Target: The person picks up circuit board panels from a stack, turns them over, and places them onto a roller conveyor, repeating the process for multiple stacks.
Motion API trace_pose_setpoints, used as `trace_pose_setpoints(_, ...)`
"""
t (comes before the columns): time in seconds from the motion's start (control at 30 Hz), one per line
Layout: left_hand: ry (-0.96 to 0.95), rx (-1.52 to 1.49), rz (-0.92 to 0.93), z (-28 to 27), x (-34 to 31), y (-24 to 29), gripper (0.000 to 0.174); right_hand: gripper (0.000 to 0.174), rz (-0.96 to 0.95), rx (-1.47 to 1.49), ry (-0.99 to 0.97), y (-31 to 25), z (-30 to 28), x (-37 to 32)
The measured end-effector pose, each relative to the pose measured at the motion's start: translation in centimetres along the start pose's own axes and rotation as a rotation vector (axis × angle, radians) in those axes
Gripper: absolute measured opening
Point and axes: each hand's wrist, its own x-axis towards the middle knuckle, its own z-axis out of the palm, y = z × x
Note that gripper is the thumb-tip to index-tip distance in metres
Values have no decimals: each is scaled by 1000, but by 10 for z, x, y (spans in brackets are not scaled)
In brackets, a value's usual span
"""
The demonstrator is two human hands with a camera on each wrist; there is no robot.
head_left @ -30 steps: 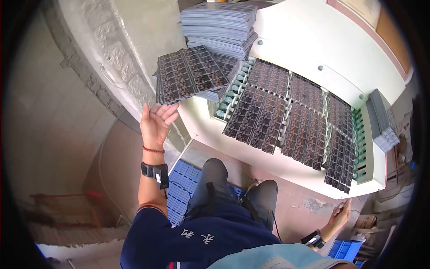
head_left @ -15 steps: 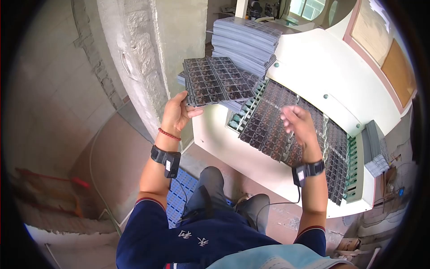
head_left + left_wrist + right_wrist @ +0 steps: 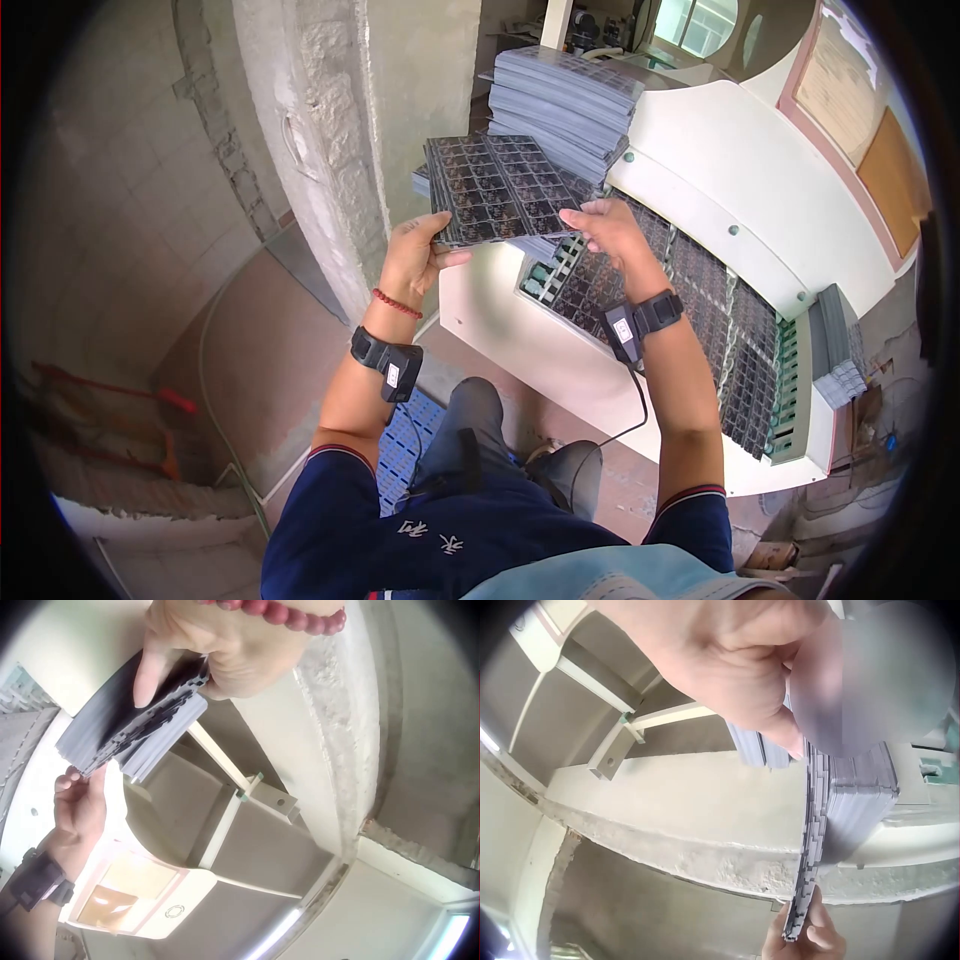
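A small stack of dark, grid-patterned sheets point(image 3: 490, 190) is held at its near corners by both hands. My left hand point(image 3: 415, 252) grips the left corner, thumb on top and fingers beneath. At the right corner, my right hand point(image 3: 610, 232) pinches the sheets, thumb on top. In the left wrist view the left hand point(image 3: 225, 645) holds the sheets' edge point(image 3: 142, 712), and the right hand point(image 3: 79, 810) is at the far end. The right wrist view shows the stack edge-on point(image 3: 810, 832) between the right hand point(image 3: 735, 667) and the left hand point(image 3: 810, 941).
Behind the held sheets stands a tall pile of sheets point(image 3: 560, 110). More dark sheets point(image 3: 700, 290) lie in rows on the white machine's point(image 3: 700, 140) rollers. A grey stack point(image 3: 835, 335) stands at its right end. A rough wall point(image 3: 325, 130) rises at the left.
The left hand has come to grip the sheets' left corner. The right hand has moved up and left from beside the machine's right end, across the rows, to pinch the right corner.
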Motion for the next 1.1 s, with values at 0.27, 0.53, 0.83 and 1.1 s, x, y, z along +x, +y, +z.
trace_pose_setpoints(0.27,-12,19,-5,-3,1,-3,25,43,-74,46,109,-2,-3,-14)
trace_pose_setpoints(0.53,-373,-183,-135,1,-60,-40,53,17,-10,773,42,75,-28,-82)
trace_pose_setpoints(0.83,-703,-177,-388,52,-136,-110,46,10,-9,969,407,177,-14,-237)
trace_pose_setpoints(1.1,-513,-152,-625,56,-149,-141,43,15,9,923,498,205,-7,-275)
